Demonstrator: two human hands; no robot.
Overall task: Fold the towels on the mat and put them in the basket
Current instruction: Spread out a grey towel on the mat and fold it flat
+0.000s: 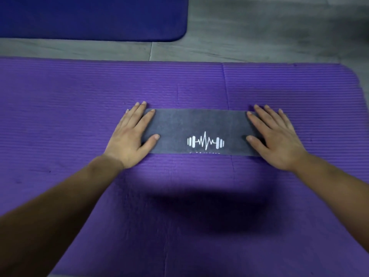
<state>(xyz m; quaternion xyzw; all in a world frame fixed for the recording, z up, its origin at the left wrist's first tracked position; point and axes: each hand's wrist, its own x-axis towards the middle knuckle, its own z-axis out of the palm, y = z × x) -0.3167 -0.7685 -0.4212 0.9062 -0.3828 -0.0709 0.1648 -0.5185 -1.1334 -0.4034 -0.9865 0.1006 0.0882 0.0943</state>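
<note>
On the ribbed purple foam mat (79,116), the left hand (130,136) and right hand (276,136) lie flat with fingers straight, pressing the two ends of a folded grey towel strip (199,124) with a white dumbbell logo (205,141), while beyond it a dark blue mat (89,17) lies on the grey floor (259,37).

Grey towel (199,126) with white barbell-pulse logo (205,141), ribbed purple mat (79,96), seemingly navy mat (89,17), grey floor (259,33)
</note>
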